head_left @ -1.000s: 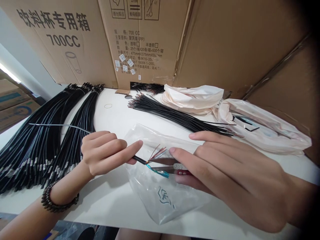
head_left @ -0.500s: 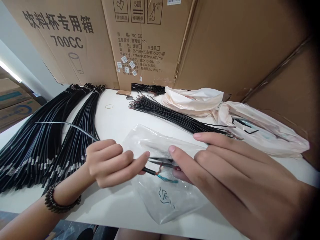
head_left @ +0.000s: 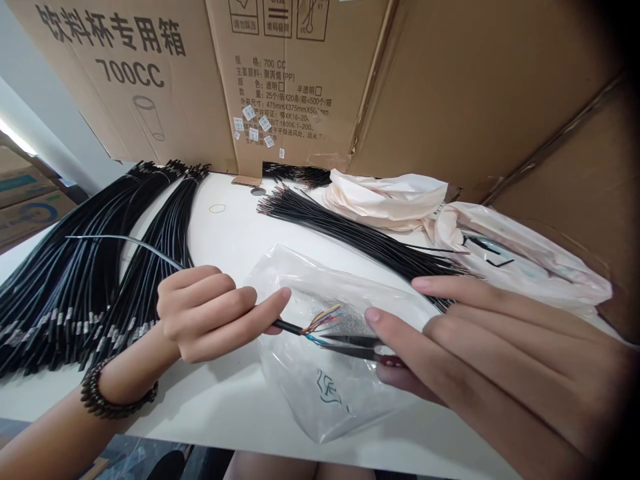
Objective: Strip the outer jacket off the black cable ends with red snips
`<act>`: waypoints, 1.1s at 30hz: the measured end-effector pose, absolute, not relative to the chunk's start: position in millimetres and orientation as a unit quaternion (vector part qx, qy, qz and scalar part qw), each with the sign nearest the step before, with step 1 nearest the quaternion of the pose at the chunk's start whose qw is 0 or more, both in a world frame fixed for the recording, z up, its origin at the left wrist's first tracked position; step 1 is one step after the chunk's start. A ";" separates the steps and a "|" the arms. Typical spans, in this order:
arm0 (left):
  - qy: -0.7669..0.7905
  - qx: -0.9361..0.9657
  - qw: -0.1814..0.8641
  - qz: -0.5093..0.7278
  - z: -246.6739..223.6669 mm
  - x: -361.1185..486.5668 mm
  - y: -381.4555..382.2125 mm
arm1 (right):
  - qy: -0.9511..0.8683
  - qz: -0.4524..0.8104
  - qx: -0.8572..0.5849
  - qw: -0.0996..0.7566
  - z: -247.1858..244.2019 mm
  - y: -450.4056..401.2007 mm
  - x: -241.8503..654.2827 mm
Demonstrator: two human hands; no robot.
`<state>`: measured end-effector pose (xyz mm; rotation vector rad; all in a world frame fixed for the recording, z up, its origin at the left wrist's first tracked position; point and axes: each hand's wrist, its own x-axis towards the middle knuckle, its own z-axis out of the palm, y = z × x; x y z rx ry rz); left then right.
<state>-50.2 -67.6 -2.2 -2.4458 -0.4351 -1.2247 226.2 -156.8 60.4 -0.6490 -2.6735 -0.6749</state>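
My left hand [head_left: 215, 310] is closed around a black cable [head_left: 289, 327]. From its stripped end, thin coloured wires [head_left: 323, 319] in yellow, orange, red and blue-green fan out to the right. The cable's other end sticks out behind my fist to the left. My right hand [head_left: 480, 360] grips small scissors [head_left: 353, 348] with dark blades and a red handle, its index finger stretched along them. The blades point left and lie parted by the blue-green wires; whether they touch them I cannot tell. Beneath both hands lies a clear plastic bag [head_left: 320, 420] holding fine bits.
Bundles of black cables [head_left: 100, 267] lie at the left. Another cable bundle [head_left: 345, 230] lies behind my hands, beside crumpled white plastic bags [head_left: 520, 267]. Cardboard boxes [head_left: 290, 80] stand along the back of the white table [head_left: 215, 413].
The scissors have drawn back to the right from the cable end. The coloured wires are now spread apart and more visible. My left hand has shifted slightly left.
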 end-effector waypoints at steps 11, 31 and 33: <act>-0.081 -0.862 0.297 -0.403 0.2 -46.0 -65.5 | -0.923 -0.281 -0.215 0.154 60.1 -153.3 221.6; -0.085 -0.864 0.283 -0.407 -4.7 -46.3 -62.5 | -0.931 -0.277 -0.201 0.124 58.3 -150.5 222.5; -0.081 -0.864 0.281 -0.410 -6.4 -45.9 -60.5 | -0.932 -0.280 -0.197 0.119 59.6 -150.8 223.6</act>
